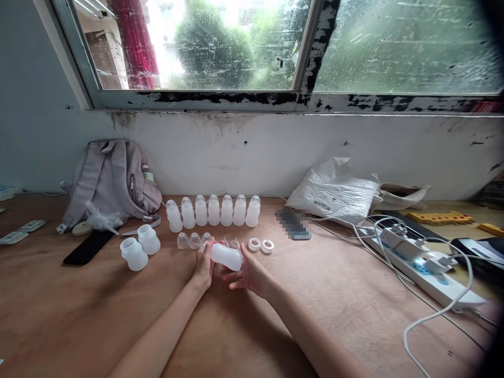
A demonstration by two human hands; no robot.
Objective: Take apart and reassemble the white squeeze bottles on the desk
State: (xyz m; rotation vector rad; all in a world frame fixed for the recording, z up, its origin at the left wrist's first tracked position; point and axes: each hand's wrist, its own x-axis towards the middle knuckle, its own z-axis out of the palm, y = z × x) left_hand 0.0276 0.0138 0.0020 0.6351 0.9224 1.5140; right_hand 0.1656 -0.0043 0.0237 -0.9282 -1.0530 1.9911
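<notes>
My left hand (pixel 203 265) and my right hand (pixel 251 274) together hold a white plastic bottle (pixel 226 256) lying sideways just above the wooden table (pixel 94 310). Behind it stands a row of several capped white bottles (pixel 213 210) near the wall. Clear caps (pixel 189 240) and two white rings (pixel 260 245) lie between that row and my hands. Two open white bottles (pixel 140 247) without caps stand to the left.
A grey backpack (pixel 112 181) leans on the wall at left, a black phone (pixel 88 247) in front of it. At right lie a white plastic bag (pixel 334 191), a white power strip (pixel 423 268) with plugs and cables, and a yellow part (pixel 440 217).
</notes>
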